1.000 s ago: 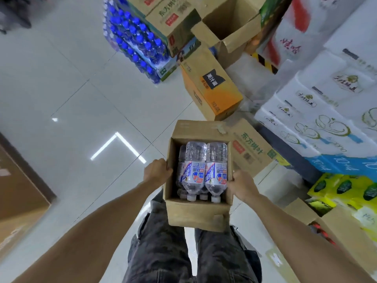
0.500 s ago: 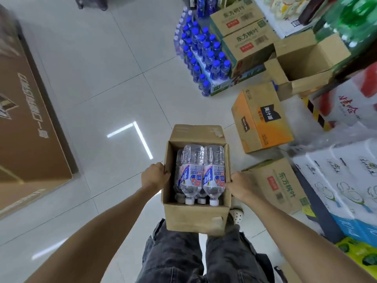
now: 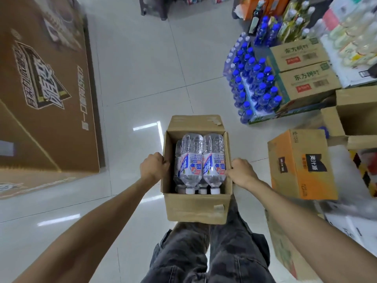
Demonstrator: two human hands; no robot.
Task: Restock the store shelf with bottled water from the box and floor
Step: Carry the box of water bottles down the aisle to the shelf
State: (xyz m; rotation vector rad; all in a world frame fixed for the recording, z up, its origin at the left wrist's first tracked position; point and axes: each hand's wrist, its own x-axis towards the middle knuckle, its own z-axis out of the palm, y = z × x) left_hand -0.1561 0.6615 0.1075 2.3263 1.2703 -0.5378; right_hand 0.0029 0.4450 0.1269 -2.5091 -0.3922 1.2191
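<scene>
I carry an open cardboard box (image 3: 195,209) in front of my legs, above the floor. Several clear water bottles (image 3: 202,162) with white caps and blue-and-white labels lie on their sides inside it, caps toward me. My left hand (image 3: 153,167) grips the box's left wall at the rim. My right hand (image 3: 241,173) grips the right wall, its fingers curled over the rim beside a bottle. A shelf with pale drink bottles (image 3: 350,31) shows at the top right, blurred.
A shrink-wrapped pack of blue-capped bottles (image 3: 255,78) stands on the floor at right, beside two stacked brown cartons (image 3: 304,72). An orange carton (image 3: 302,164) and an open empty carton (image 3: 359,117) sit nearer right. Large brown cartons (image 3: 44,84) line the left. White tiled floor (image 3: 146,64) runs ahead.
My view has swung left along the aisle while I carry the box; the blue-capped pack and cartons slid to the right and the big brown cartons came in at left. Both hands keep their grip.
</scene>
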